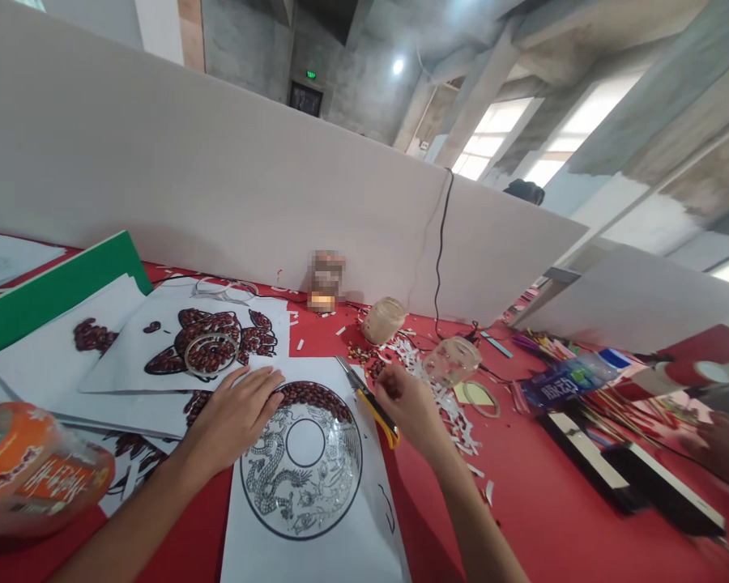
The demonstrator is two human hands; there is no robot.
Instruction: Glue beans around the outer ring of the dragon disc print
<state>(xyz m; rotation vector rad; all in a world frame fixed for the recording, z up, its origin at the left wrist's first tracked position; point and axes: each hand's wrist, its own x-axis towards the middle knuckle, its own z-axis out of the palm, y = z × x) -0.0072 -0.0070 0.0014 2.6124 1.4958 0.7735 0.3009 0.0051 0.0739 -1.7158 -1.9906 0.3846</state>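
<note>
My left hand (234, 417) lies flat with fingers stretched out on a white sheet (316, 534) printed with a round dragon drawing (304, 465). Its fingertips touch the upper rim of the circle, where dark red beans (313, 394) fill the band. My right hand (410, 405) hovers past the sheet's right edge, fingers pinched together near a scatter of beans; what they hold is too small to see. A yellow utility knife (370, 401) lies between the two hands on the sheet's upper right corner.
More bean pictures (210, 340) on white sheets lie to the left, with a green board (49, 291) and an orange bag (30, 474). Two jars (382, 320) (453, 360), paper scraps, a tape ring and a black cable sit on the red table (540, 518) before a white partition.
</note>
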